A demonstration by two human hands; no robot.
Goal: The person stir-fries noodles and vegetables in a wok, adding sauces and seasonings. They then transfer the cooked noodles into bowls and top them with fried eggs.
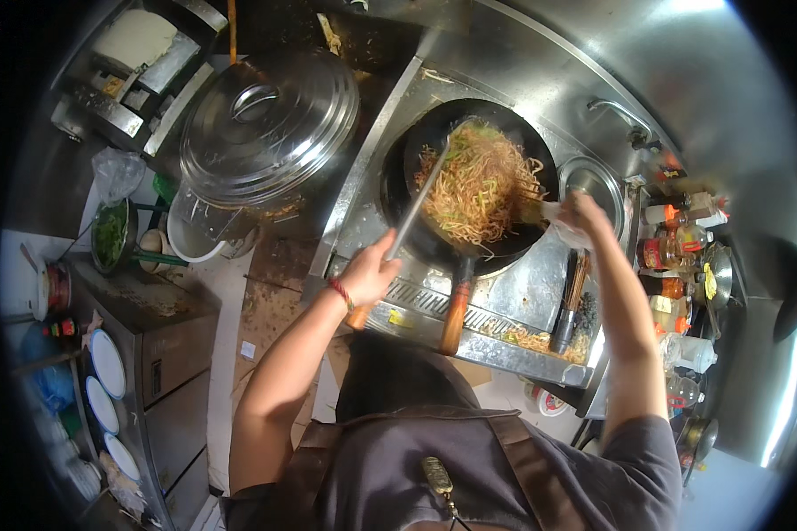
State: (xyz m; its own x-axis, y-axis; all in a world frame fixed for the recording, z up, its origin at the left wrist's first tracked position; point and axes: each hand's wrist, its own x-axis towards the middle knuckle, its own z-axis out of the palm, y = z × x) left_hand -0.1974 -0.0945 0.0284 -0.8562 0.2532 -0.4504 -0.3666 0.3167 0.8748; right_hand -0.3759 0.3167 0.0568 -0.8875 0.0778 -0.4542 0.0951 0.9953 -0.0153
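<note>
A dark wok [408, 229] sits on the steel range, holding a heap of fried noodles [478, 179] with green vegetable pieces. Its wooden-ended handle [457, 312] points toward me, and neither hand is on it. My left hand [372, 272] grips a long metal-shafted wok tool [419, 206] with a wooden end. The tool's far end reaches the noodles at the wok's far left, its head partly hidden. My right hand [581, 216], blurred, is closed around a pale, crumpled-looking thing [561, 222] at the wok's right rim. A blurred brownish part reaches from there over the noodles.
A bamboo wok brush [574, 292] lies right of the wok, near a round steel basin [597, 172] and a faucet [620, 114]. Sauce bottles [670, 255] line the right side. Food scraps [524, 337] lie along the front channel. A large lidded steel pot [272, 139] stands left.
</note>
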